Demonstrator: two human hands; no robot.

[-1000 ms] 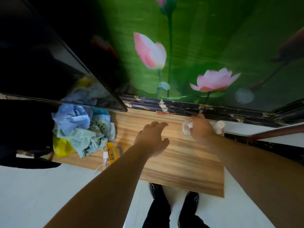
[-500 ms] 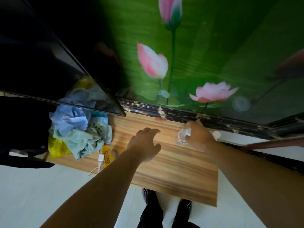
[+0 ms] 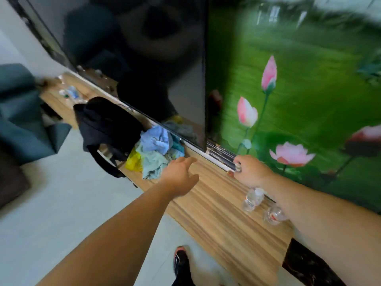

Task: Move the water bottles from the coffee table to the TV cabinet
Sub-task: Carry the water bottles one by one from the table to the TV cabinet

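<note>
Now two water bottles [image 3: 252, 199] on TV cabinet [image 3: 216, 215]; right hand [image 3: 250, 171] fingers curled, contents unclear; left hand [image 3: 179, 175] spread, empty.

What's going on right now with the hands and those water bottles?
Left hand open, empty, over the cabinet top. Right hand closed by the wall edge; contents unclear. Two water bottles stand on the cabinet. Cloth pile to the left.

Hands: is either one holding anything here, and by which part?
The right hand is closed around a small bottle, mostly hidden, so the grip point cannot be told. The left hand is open and empty.
</note>
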